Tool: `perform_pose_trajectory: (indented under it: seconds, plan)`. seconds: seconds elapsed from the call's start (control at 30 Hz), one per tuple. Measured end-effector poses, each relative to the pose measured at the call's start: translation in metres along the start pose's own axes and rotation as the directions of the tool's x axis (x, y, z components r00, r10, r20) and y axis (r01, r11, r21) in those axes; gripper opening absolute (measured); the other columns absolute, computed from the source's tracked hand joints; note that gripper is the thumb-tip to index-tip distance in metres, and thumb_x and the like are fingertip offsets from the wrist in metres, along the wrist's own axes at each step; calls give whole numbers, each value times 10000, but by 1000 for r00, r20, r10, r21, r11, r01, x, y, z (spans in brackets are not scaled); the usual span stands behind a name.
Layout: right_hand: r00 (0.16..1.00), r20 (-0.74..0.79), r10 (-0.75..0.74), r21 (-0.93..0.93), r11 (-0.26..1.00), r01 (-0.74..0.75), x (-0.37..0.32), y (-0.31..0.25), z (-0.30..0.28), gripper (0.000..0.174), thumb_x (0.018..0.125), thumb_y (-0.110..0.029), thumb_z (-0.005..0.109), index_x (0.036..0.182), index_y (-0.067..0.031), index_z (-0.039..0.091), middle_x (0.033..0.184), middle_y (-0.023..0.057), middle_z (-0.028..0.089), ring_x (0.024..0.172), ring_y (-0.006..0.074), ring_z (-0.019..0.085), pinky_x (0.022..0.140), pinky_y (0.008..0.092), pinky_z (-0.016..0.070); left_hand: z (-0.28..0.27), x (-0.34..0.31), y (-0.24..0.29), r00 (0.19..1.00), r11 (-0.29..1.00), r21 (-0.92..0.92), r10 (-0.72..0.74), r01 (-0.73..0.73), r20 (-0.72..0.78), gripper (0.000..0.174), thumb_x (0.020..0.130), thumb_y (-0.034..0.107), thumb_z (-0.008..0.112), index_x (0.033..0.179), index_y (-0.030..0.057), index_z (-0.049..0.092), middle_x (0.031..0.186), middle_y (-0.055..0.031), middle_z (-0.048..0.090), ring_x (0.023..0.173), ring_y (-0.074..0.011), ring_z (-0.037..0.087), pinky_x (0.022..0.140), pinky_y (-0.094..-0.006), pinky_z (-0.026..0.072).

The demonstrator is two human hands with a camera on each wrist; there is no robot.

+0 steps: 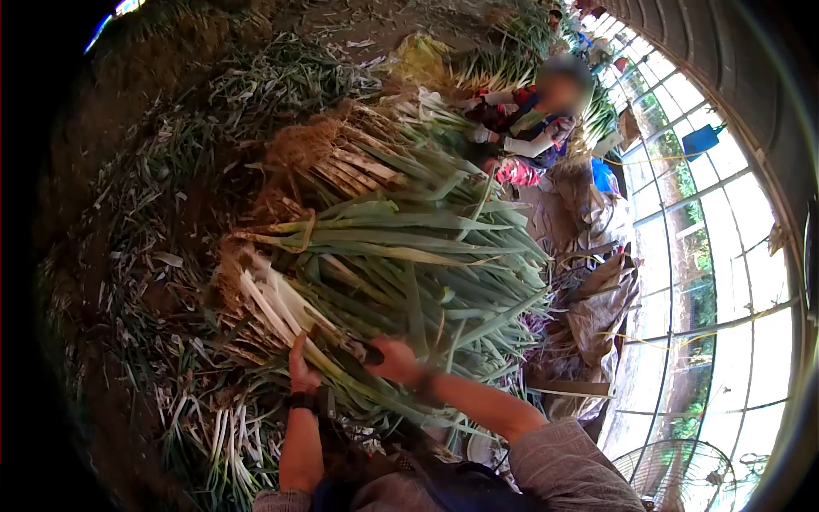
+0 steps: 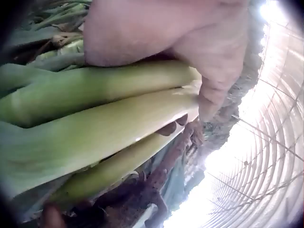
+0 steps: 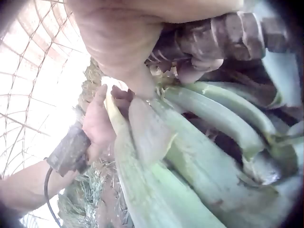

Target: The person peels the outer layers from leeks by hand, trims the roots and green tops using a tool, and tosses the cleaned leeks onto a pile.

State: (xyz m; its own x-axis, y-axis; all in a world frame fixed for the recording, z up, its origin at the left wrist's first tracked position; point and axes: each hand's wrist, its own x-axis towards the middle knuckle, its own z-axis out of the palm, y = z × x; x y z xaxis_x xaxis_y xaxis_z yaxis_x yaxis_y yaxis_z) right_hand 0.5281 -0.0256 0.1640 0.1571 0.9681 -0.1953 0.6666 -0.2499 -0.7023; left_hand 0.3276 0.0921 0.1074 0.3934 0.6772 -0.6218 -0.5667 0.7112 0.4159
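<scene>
My left hand [image 1: 304,369] grips a few large green onions [image 2: 109,126], the thumb side over their pale stalks. Their white ends and roots point up and left in the head view. Close to its right, my right hand [image 1: 395,360] holds a dark metal tool with ribbed, pipe-like fittings [image 3: 218,40]. In the right wrist view, the green leaves [image 3: 190,147] spread right below that tool, and the left hand [image 3: 99,124] shows beyond them. A big heap of green onions [image 1: 426,247] lies just past both hands, some tied in a bundle.
Loose leaf scraps [image 1: 162,256] cover the ground on the left, with peeled white onions [image 1: 235,439] near my left forearm. Another person [image 1: 533,128] sits beyond the heap. Brown sacking [image 1: 597,316] and a wire fan [image 1: 678,474] stand along the right wall.
</scene>
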Motion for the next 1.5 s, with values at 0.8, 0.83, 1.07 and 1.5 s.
perform_pose_trajectory:
  seconds: [0.8, 0.83, 1.07, 1.5]
  plan:
    - [996, 90, 12, -161, 987, 3, -38, -4, -82, 307, 903, -372, 599, 1003, -85, 552, 741, 181, 657, 663, 410, 625, 592, 511, 483, 80, 1, 15, 979, 999, 24, -40, 36, 201, 294, 887, 284, 668, 1037, 37, 615, 1017, -103, 659, 986, -320, 645, 904, -513, 534]
    - [996, 88, 11, -164, 986, 4, -42, -2, -80, 307, 903, -372, 599, 1003, -85, 552, 741, 181, 657, 663, 410, 625, 592, 511, 483, 80, 4, 14, 987, 999, 34, -11, 6, 161, 316, 888, 282, 671, 1086, 42, 613, 988, -82, 660, 980, -310, 648, 898, -500, 539]
    - [987, 156, -23, -119, 992, 42, -90, -12, -66, 195, 889, -258, 601, 931, -70, 568, 735, 188, 633, 658, 402, 622, 571, 512, 478, 96, 0, 25, 971, 998, -64, 24, -9, 237, 435, 919, 364, 602, 1121, -15, 533, 1160, -242, 622, 1075, -355, 606, 908, -476, 512]
    - [995, -29, -97, -220, 971, 88, -18, -39, -115, 270, 870, -311, 625, 1008, -84, 577, 817, 177, 664, 740, 421, 624, 652, 508, 485, 86, -10, 37, 915, 997, 29, -75, 70, 395, 367, 886, 421, 602, 813, 64, 563, 1125, -269, 634, 1047, -360, 604, 907, -495, 490]
